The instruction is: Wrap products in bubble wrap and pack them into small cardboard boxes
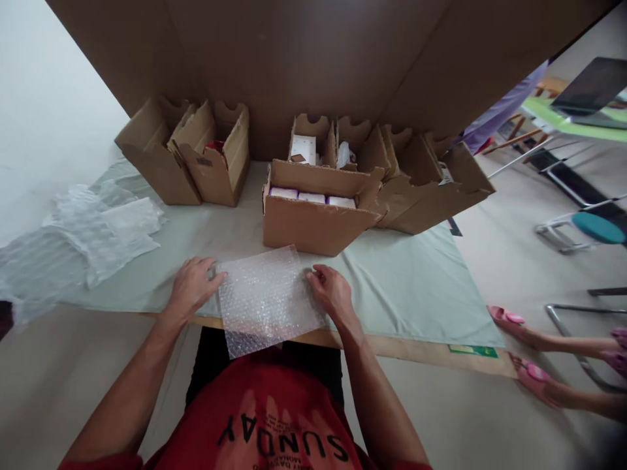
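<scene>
A sheet of clear bubble wrap point(267, 297) lies at the table's front edge, its near corner hanging over towards my lap. At its left side is my left hand point(193, 287), thumb and fingers apart, with the thumb tip touching the sheet's edge. My right hand point(333, 290) has curled fingers closed at the sheet's right edge; its fingertips are partly hidden. Just beyond the sheet stands an open cardboard bin point(313, 222) holding white-topped boxes point(312, 197) with purple edges.
More cardboard bins point(215, 156) stand along the back against a tall cardboard panel point(294, 59). Crumpled bubble wrap point(102, 228) lies at the left on the pale green cloth point(411, 281). To the right are a person's feet in pink sandals point(533, 375) and a teal stool point(597, 227).
</scene>
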Demonstrator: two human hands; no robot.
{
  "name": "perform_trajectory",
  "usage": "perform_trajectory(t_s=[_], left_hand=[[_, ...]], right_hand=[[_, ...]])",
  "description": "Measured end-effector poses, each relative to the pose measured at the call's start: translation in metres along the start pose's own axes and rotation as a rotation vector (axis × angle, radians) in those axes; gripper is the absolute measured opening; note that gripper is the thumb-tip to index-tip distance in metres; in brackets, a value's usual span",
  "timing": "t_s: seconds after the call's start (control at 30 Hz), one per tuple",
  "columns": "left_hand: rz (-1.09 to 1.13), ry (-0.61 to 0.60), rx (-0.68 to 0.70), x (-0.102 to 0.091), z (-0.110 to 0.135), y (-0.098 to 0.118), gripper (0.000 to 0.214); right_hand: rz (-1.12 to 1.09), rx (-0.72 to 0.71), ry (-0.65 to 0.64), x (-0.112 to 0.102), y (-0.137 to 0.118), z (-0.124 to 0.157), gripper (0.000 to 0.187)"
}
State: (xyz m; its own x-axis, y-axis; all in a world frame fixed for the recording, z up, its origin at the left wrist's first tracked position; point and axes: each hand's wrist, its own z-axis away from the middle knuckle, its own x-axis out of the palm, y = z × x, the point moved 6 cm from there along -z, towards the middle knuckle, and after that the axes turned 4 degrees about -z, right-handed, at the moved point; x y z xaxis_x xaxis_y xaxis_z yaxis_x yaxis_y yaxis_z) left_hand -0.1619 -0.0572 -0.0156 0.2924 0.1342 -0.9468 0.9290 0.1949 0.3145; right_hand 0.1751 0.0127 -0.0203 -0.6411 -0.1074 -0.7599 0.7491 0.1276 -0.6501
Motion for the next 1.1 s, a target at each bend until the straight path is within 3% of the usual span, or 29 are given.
perform_trajectory(t_s=[0.13, 0.27, 0.43, 0.57, 0.77, 0.9, 1.1], left_hand=[[-0.074, -0.058, 0.01, 0.008, -0.002, 0.005, 0.024], [0.044, -0.041, 0.024, 0.006, -0.01, 0.019, 0.011], [0.255, 0.023, -0.053, 0.0, -0.024, 0.04, 0.015], [0.323, 0.0, -0.045, 0.011, -0.039, 0.059, 0.027], [0.417, -0.077, -0.068, 0.03, -0.037, 0.053, 0.052], [0.343, -0.067, -0.068, 0.031, -0.034, 0.048, 0.045], [0.324, 0.004, -0.059, 0.029, -0.038, 0.057, 0.029]], right_hand=[[0.178, -0.052, -0.014, 0.015, -0.025, -0.015, 0.019], [0.199, -0.092, -0.037, 0.023, -0.035, -0.012, 0.011], [-0.02, 0.051, 0.043, 0.007, -0.012, 0.011, 0.018], [-0.154, 0.119, 0.098, -0.004, 0.009, 0.023, 0.024], [-0.17, 0.172, 0.085, -0.003, 0.017, 0.019, 0.029], [-0.078, 0.201, 0.033, -0.002, 0.014, 0.017, 0.023], [-0.08, 0.163, 0.055, -0.002, 0.014, 0.022, 0.019]])
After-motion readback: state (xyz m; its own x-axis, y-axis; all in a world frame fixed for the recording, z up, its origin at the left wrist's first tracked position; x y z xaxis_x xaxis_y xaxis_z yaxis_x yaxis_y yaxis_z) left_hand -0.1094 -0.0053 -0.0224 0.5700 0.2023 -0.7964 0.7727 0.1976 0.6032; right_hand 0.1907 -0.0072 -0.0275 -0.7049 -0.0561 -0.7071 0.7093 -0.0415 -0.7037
